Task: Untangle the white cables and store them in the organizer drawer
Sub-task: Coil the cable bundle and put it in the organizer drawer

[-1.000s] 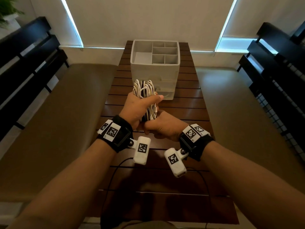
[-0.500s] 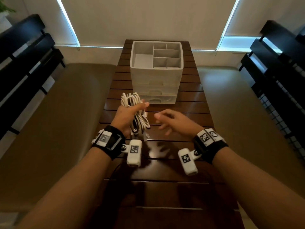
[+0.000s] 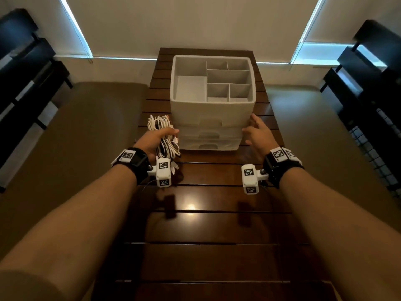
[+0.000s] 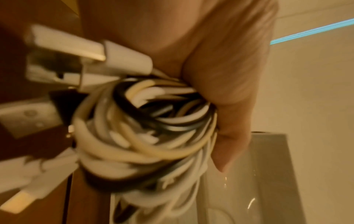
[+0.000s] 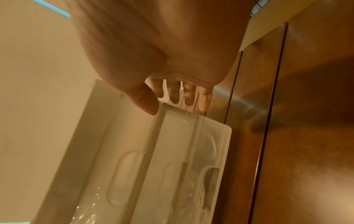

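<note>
My left hand [image 3: 155, 140] grips a coiled bundle of white cables [image 3: 161, 135] mixed with dark strands, just left of the organizer's front corner. In the left wrist view the cable bundle [image 4: 145, 133] fills the frame, my left hand's fingers [image 4: 228, 97] curl round it and white plugs [image 4: 122, 57] stick out. The white organizer [image 3: 211, 114] stands on the wooden table [image 3: 208, 224], with divided top compartments and translucent drawers [image 3: 209, 137] that look closed. My right hand [image 3: 257, 133] is open at the organizer's right front corner; its thumb [image 5: 147, 101] lies at the organizer [image 5: 134, 151] edge.
Beige cushioned seats [image 3: 76, 135] flank the narrow table on both sides. Dark slatted furniture [image 3: 28, 68] stands at the far left and far right [image 3: 368, 83]. A thin black wire [image 3: 147, 183] trails from the left wrist camera over the table.
The right hand let go of the bundle and reached forward to the organizer's right side. The left hand carried the cables forward, beside the organizer's left front corner.
</note>
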Tool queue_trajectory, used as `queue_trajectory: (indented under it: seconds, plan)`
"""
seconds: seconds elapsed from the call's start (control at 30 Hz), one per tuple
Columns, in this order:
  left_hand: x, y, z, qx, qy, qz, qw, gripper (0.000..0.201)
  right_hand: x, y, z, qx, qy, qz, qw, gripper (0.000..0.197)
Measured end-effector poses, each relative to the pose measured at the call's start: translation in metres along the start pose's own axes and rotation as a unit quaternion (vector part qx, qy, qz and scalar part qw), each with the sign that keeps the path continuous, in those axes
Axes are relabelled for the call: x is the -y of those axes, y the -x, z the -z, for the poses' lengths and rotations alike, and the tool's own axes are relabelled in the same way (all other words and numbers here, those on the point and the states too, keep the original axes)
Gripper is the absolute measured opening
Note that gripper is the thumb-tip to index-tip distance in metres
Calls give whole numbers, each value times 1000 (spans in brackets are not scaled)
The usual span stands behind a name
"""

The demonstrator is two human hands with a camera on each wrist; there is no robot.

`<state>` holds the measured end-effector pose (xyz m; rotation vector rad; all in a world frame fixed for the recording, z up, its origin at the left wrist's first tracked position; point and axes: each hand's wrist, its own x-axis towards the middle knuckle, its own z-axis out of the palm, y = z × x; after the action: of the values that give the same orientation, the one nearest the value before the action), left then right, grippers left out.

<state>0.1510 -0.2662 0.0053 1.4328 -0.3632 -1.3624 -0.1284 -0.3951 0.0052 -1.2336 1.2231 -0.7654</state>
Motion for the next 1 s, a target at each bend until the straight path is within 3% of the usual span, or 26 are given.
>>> queue_trajectory:
  seconds: [0.1, 0.23, 0.43, 0.67, 0.8, 0.87, 0.93, 1.0]
  plan:
    - [-2, -1, -6, 12, -32, 12, 999, 4, 0, -6, -6, 13, -25, -4, 1000, 63]
    - [5, 3, -8, 7, -42, -3, 999, 6, -7, 2, -4, -5, -22, 2, 1000, 59]
    - [42, 30, 0, -9, -40, -64, 997, 25, -27, 49, 0, -30, -26, 22, 999, 52]
    - [86, 84, -1, -44, -8, -88, 995, 26, -44, 114, 6, -45, -54, 19, 997, 43]
    - [98, 101, -4, -60, -2, -95, 994, 14, -55, 130, 8, -57, -55, 16, 997, 46]
    - [99, 104, -6, -61, 14, -83, 995, 13, -60, 132, 5, -109, -55, -21, 992, 49]
    - [98, 107, -7, -55, 31, -84, 994, 17, -69, 137, -3, -165, -75, -97, 979, 32]
    - [97, 110, -6, -43, 47, -109, 992, 33, -79, 147, -18, -109, -119, -173, 972, 15]
